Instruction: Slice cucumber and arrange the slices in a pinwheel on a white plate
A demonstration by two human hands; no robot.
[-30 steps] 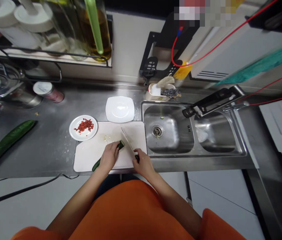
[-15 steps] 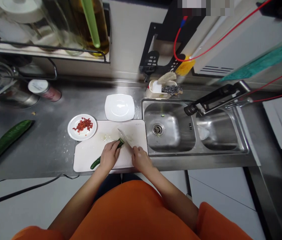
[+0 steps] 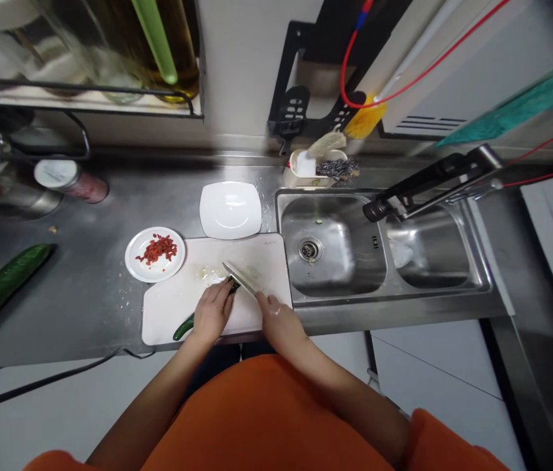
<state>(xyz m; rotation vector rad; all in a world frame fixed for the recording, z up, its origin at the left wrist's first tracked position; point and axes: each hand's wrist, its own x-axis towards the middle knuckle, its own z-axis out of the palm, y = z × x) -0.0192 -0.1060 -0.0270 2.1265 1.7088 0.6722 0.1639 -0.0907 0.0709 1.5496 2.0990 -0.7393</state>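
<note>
On the white cutting board point(image 3: 168, 297), my left hand point(image 3: 212, 311) is closed over a piece of cucumber point(image 3: 234, 286), whose cut end shows past the fingertips. My right hand point(image 3: 279, 319) grips a kitchen knife point(image 3: 238, 277) by its handle, which the fingers hide. The blade slants up and left across the cucumber piece. A curved dark green cucumber end point(image 3: 184, 326) lies beside my left wrist. Wet traces mark the board above the blade. Red chopped bits point(image 3: 159, 248) sit on a round white plate point(image 3: 132, 255) at the board's upper left corner.
A squarish white plate point(image 3: 230, 209) stands behind the board. To the right is a double steel sink point(image 3: 335, 248) with a black faucet point(image 3: 404, 186). A large cucumber point(image 3: 4, 288) lies far left, near a shaker jar point(image 3: 71, 180). A caddy point(image 3: 306, 176) of scrubbers stands behind the sink.
The knife has shifted left, and its blade now crosses over the cucumber piece instead of standing to its right. My left hand still holds the piece. The view has tilted slightly.
</note>
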